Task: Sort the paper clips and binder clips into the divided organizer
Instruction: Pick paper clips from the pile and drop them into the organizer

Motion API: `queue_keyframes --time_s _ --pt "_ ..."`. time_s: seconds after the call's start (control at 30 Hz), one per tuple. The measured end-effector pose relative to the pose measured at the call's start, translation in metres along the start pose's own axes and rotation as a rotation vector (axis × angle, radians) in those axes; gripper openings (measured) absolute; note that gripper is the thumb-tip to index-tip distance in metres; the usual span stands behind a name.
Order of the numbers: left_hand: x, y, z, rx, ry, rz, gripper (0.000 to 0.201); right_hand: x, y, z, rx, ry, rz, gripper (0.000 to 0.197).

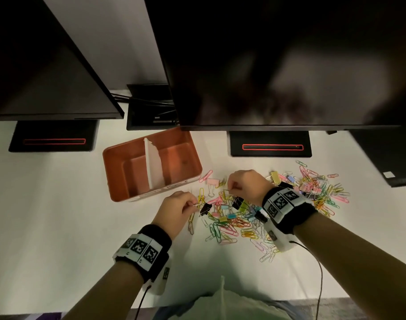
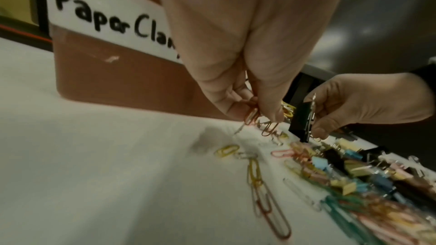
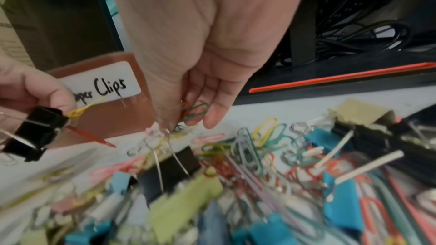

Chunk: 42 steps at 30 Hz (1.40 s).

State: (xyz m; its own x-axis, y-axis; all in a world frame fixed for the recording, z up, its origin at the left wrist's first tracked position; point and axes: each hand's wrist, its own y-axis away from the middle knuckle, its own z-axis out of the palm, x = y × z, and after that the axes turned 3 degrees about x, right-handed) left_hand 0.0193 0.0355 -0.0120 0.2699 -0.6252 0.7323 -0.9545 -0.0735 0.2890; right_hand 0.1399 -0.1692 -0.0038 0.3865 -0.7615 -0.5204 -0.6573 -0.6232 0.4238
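Note:
The orange-brown organizer [image 1: 109, 158] has a white paper divider [image 1: 154, 167], and I see nothing in either half. Its front wall carries a "Paper Clips" label [image 2: 106, 18] [image 3: 106, 85]. A pile of coloured paper clips and binder clips [image 1: 234, 220] spreads to its right. My left hand [image 1: 194, 204] [image 3: 47, 103] pinches the wire handle of a black binder clip [image 1: 206, 209] [image 3: 35, 133], with yellow and red paper clips caught on it. My right hand [image 1: 229, 189] [image 3: 179, 118] pinches the handle of a second black binder clip [image 1: 237, 202] [image 3: 169, 170], with green and red paper clips [image 3: 195, 111] in its palm.
More clips [image 1: 319, 188] are scattered at the right. Two dark monitors hang over the back of the white table on black stands [image 1: 52, 137] [image 1: 270, 144]. A cable box [image 1: 151, 107] sits behind the organizer, a dark device [image 1: 395, 162] at far right.

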Motion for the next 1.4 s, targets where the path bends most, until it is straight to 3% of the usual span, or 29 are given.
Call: queue_keyframes --time_s 0.23,0.43,0.57,0.77,0.83,0.97,1.17,1.4 --pt "0.022 0.02 -0.038 0.13 0.05 0.134 0.016 -0.042 0.017 -0.031 0.195 -0.16 -0.148 0.002" --pt "0.028 0.02 -0.062 0.159 -0.138 0.3 0.009 -0.085 -0.007 -0.049 0.328 -0.229 -0.273 0.014" --pt "0.024 0.019 -0.071 0.172 -0.086 0.274 0.009 -0.102 -0.031 -0.04 0.354 -0.212 -0.267 0.012" --pt "0.023 0.02 -0.085 0.226 0.02 0.181 0.009 -0.114 -0.039 -0.037 0.382 -0.266 -0.2 0.023" --pt "0.023 0.019 -0.088 0.254 0.054 0.17 0.009 -0.114 -0.029 -0.04 0.344 -0.332 -0.216 0.023" --pt "0.026 0.014 -0.088 0.243 0.141 0.164 0.009 -0.112 -0.013 -0.036 0.123 -0.496 -0.184 0.019" --pt "0.027 0.012 -0.083 0.179 0.139 0.142 0.013 -0.097 -0.011 -0.043 0.126 -0.474 -0.15 0.009" --pt "0.025 0.01 -0.084 0.278 0.249 0.057 0.014 -0.09 -0.01 -0.05 0.141 -0.479 -0.126 0.009"
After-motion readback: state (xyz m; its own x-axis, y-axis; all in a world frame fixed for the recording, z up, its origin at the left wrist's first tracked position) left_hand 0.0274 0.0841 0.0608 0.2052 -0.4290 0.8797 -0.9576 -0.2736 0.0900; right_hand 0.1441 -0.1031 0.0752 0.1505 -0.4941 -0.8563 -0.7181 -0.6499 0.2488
